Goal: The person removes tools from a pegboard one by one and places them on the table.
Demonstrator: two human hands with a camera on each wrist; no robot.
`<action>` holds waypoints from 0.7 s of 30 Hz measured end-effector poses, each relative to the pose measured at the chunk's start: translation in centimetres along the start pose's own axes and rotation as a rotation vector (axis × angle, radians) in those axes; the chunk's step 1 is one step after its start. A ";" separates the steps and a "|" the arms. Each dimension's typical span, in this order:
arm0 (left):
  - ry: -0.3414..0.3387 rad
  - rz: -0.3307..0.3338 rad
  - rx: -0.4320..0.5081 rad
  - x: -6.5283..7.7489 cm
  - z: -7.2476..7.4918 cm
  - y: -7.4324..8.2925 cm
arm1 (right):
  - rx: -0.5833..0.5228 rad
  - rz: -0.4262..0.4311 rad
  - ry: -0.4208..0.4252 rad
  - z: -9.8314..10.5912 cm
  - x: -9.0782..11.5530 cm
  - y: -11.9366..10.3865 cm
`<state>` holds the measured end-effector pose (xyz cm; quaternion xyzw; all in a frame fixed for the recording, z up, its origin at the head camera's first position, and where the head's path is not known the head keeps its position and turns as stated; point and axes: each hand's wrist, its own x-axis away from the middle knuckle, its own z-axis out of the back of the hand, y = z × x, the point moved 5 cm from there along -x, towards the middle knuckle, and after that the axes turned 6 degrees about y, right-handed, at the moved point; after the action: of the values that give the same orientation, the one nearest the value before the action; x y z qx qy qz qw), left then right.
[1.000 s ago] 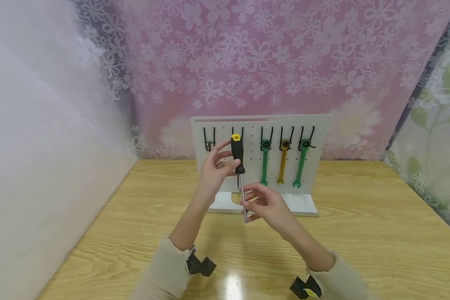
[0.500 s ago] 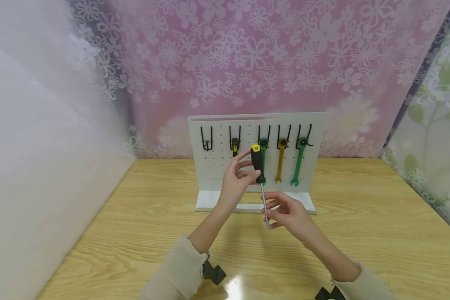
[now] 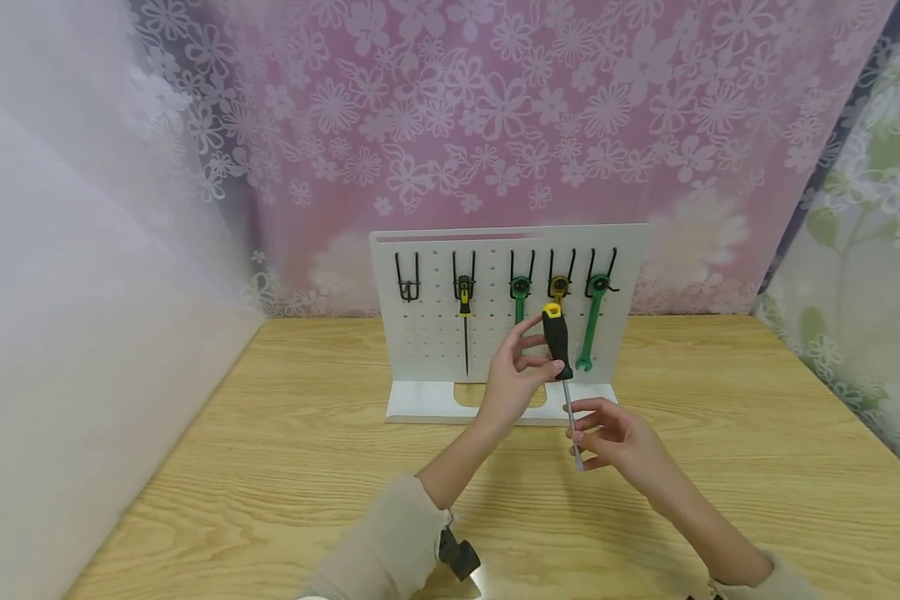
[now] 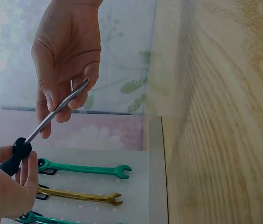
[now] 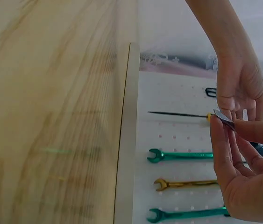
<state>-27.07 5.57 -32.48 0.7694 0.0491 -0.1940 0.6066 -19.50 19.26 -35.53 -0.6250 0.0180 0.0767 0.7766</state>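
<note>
A screwdriver [image 3: 557,340] with a black handle, yellow end cap and flat metal blade is held upright, slightly tilted, in front of the pegboard. My left hand [image 3: 512,379] pinches its handle between thumb and fingers. Lower down, my right hand [image 3: 622,442] pinches the shaft close to the tip. The left wrist view shows the metal shaft [image 4: 52,114] running from the handle across to the right fingers. In the right wrist view the flat blade tip [image 5: 222,116] pokes out past my right thumb and forefinger.
Behind stands a white pegboard [image 3: 427,342] on the wooden table [image 3: 270,467]. Its hooks carry another screwdriver [image 3: 465,308], a green wrench [image 3: 520,304], a gold wrench [image 4: 80,193] and a second green wrench [image 3: 591,329]. The leftmost hook [image 3: 408,287] carries nothing.
Both hands have moved right and slightly down together with the screwdriver, still held at handle and shaft. The hanging screwdriver, covered before, now shows fully.
</note>
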 end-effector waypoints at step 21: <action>0.003 0.022 0.051 -0.3 -4.9 -3.3 | 0.080 -0.019 0.045 5.1 1.0 2.4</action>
<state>-27.21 11.16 -34.43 0.7856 0.0367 -0.1874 0.5886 -19.20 24.79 -36.85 -0.5950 0.0327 0.0545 0.8012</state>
